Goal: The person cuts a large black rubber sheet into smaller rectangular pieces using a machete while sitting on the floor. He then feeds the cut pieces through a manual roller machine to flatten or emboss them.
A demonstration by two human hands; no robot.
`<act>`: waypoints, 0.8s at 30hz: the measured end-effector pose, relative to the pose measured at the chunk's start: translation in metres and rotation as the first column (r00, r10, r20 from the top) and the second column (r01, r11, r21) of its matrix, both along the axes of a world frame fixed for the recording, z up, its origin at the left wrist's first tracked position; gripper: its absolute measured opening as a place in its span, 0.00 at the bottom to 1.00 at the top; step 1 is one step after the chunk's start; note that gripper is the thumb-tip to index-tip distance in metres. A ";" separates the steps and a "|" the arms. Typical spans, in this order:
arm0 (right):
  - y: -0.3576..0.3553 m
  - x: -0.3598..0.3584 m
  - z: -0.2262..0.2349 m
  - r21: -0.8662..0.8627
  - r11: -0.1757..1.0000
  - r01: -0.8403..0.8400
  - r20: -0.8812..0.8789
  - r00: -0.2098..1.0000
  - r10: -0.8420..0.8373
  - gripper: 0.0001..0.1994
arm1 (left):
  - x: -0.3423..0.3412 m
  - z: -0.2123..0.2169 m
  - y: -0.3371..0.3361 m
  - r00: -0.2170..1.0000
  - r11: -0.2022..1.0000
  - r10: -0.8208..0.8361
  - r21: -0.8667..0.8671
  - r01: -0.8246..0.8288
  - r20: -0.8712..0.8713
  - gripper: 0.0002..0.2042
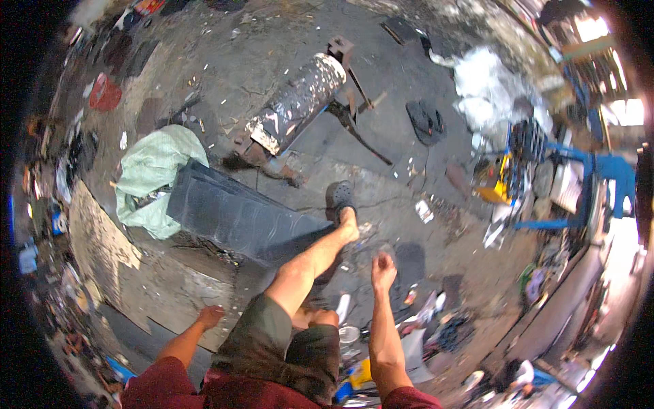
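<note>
Concrete floor (272,61): one speckled cylinder (296,102), one dark sandal (426,121); both hands, left (210,316), right (383,262), loosely curled, empty.

Left hand (210,316) empty over concrete slab (136,273); right hand (383,262) curled above floor; dark corrugated sheets (238,215) beside green sack (153,170).

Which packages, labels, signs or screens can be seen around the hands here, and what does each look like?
No sign or screen is readable as such.
Pale green sack: crumpled on the floor, left of the dark ridged sheets.
White plastic bag: crumpled heap, upper right.
Small yellow and blue container: by the lower edge, near the right hand's forearm; kind unclear.
</note>
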State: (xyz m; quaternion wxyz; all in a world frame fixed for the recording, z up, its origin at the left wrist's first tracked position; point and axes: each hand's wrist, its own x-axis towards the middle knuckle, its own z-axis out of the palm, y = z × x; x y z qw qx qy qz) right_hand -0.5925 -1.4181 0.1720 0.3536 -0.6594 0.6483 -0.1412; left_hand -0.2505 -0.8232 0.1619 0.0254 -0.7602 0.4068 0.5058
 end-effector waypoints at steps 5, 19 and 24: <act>-0.231 0.129 -0.008 0.068 0.949 -0.309 -0.096 0.944 0.315 0.13 | -0.015 -0.002 -0.217 0.701 0.710 0.694 0.004 -0.704 0.162 0.21; -0.517 0.377 -0.229 0.443 0.331 -0.833 -0.535 0.050 0.843 0.34 | 0.085 0.002 -0.676 -0.482 -0.828 0.556 -0.394 -0.399 -0.677 0.37; -0.557 0.311 -0.296 -0.027 0.165 -0.986 -0.618 0.146 0.772 0.28 | 0.095 0.002 -0.675 -0.523 -0.841 0.537 -0.371 -0.394 -0.662 0.39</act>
